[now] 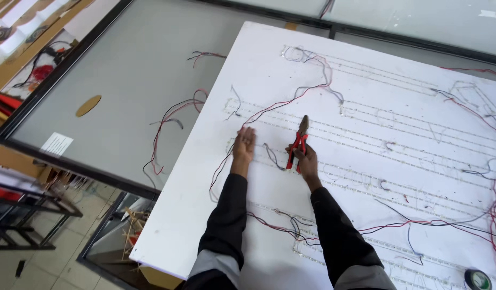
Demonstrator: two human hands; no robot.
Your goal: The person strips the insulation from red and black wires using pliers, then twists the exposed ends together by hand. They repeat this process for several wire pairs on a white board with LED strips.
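Observation:
A large white board [205,188] lies on a glass-topped table, with rows of small light strips [398,134] and red, black and grey wires [280,104] running over it. My right hand [306,160] grips red-handled pliers [298,145], their jaws pointing away from me over the strips. My left hand [243,145] hovers flat and empty, fingers spread, just left of a short grey wire loop [272,156] that sits between the two hands. Both arms are in dark sleeves.
A roll of black tape [477,279] lies at the board's near right corner. Loose wires [170,121] trail off the board's left edge onto the grey glass [130,70]. An oval wooden piece [88,105] rests on the glass. Metal frames and a tiled floor [49,263] lie at lower left.

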